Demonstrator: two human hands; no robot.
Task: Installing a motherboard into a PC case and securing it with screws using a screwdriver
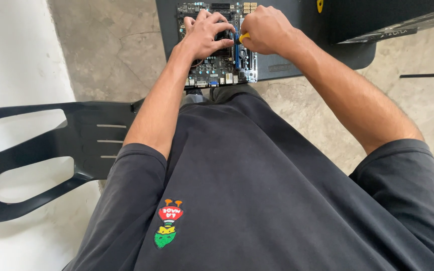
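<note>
A dark computer motherboard (216,68) with blue slots and small connectors lies on a black mat at the top of the head view. My left hand (204,34) rests flat on the board's middle, fingers spread over a black part. Beside it, my right hand (264,29) is closed around a tool with a yellow handle (243,36), its tip pointing down at the board. The tool's shaft is mostly hidden by my fingers.
A black plastic chair (84,138) stands at the left, against a white wall. A black mat or low table (282,62) carries the board over a grey concrete floor (111,45). A dark case (377,17) sits at the top right. My dark shirt fills the lower view.
</note>
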